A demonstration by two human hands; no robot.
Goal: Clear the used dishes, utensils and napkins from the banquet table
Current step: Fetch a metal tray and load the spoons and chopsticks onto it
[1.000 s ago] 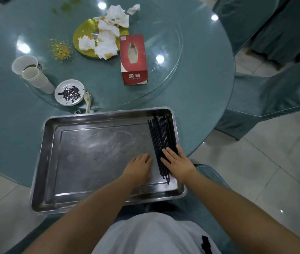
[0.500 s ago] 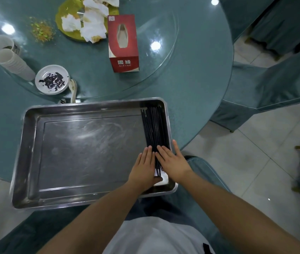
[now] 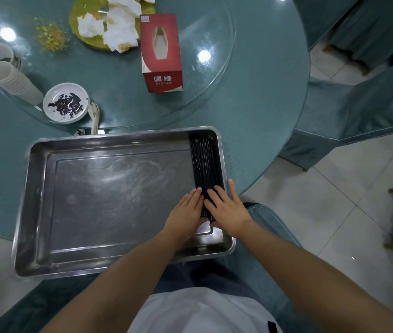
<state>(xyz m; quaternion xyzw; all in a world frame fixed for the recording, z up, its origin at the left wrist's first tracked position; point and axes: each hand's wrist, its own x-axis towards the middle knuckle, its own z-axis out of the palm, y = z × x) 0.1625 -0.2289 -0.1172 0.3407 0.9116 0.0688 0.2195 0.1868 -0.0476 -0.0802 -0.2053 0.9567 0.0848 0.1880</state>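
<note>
A steel tray [image 3: 46, 200] lies on the teal table's near edge. Several black chopsticks [image 3: 203, 164] lie bundled along its right wall. My left hand [image 3: 185, 212] presses flat against the bundle's left side with straight fingers. On the bundle's near end my right hand [image 3: 226, 207] rests flat, its thumb over the tray rim. Beyond the tray sit a small white dish [image 3: 65, 105] with dark scraps, a white spoon [image 3: 94, 116], stacked paper cups [image 3: 10, 78] and crumpled napkins [image 3: 116, 30] on a yellow plate [image 3: 77, 20].
A red tissue box [image 3: 161, 51] stands on the glass turntable [image 3: 214, 97]. Yellow-green crumbs [image 3: 51, 39] are scattered at the back left. Teal-covered chairs [image 3: 358, 111] stand to the right over a tiled floor [image 3: 322, 212].
My left hand has moved right against the chopsticks, and both hands have squeezed the spread bundle into a straight stack along the tray's right wall. The view has shifted down.
</note>
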